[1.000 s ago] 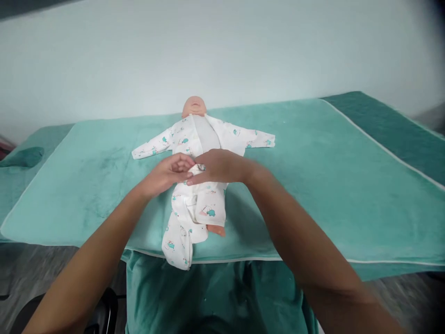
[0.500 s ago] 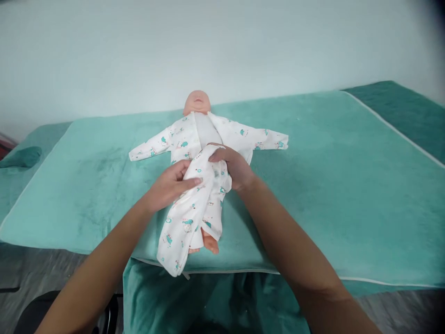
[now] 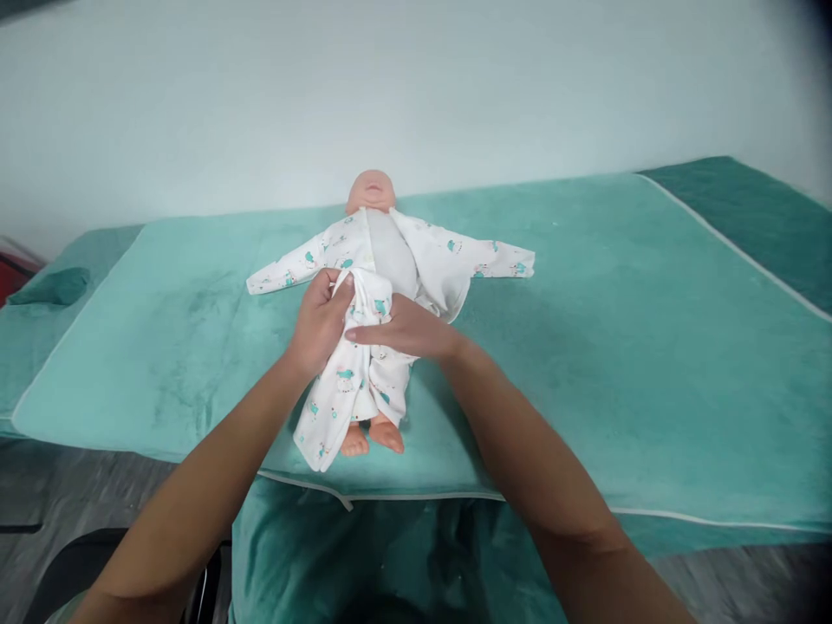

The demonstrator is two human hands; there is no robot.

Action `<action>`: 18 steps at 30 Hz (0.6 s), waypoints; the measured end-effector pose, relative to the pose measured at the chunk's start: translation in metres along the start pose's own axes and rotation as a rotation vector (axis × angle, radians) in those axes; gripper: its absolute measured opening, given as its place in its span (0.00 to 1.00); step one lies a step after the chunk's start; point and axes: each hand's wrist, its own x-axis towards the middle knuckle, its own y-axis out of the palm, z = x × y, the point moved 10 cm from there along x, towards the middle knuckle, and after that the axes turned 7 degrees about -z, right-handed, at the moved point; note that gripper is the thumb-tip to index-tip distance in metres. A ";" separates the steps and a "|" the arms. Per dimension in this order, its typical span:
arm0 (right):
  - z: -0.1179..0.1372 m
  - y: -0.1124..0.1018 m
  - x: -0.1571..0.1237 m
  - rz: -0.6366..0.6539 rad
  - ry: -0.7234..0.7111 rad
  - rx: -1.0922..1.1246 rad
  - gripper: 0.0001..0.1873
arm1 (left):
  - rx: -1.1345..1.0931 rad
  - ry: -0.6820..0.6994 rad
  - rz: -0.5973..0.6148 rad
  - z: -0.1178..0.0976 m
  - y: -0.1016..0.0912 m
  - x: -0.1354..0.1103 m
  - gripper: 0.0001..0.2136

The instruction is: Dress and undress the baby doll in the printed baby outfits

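A baby doll (image 3: 371,187) lies on its back on a teal towel (image 3: 585,347), head toward the wall. It wears a white sleepsuit (image 3: 442,251) with teal prints, open down the chest so the grey body shows. My left hand (image 3: 320,322) grips a bunched fold of the sleepsuit at the doll's waist. My right hand (image 3: 406,331) lies flat across the doll's hips, fingers stretched out and pressing on the cloth. Both bare feet (image 3: 372,436) stick out from the loose leg fabric.
The towel covers a table against a pale wall. A darker green cloth (image 3: 747,208) lies at the right, and a small dark green bundle (image 3: 52,286) at the far left. A teal cloth (image 3: 364,555) hangs over the near edge toward me.
The leg fabric has been pulled up toward the doll's waist, baring both feet. My left hand rose and closed on the fold; my right hand slid down across the hips.
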 end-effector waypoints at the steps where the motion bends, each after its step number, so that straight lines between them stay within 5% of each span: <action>1: -0.005 -0.003 0.000 -0.024 0.034 0.083 0.22 | -0.016 -0.057 0.049 0.004 0.002 0.000 0.17; 8: -0.029 -0.025 0.001 -0.211 0.201 0.403 0.20 | 0.043 -0.251 0.537 0.005 0.025 -0.026 0.22; 12: -0.017 -0.019 -0.001 -0.170 0.120 0.318 0.22 | -0.135 -0.270 0.350 0.006 0.016 -0.024 0.21; 18: 0.001 0.015 -0.009 0.201 0.033 -0.017 0.28 | -0.267 -0.196 0.082 0.016 -0.003 -0.021 0.17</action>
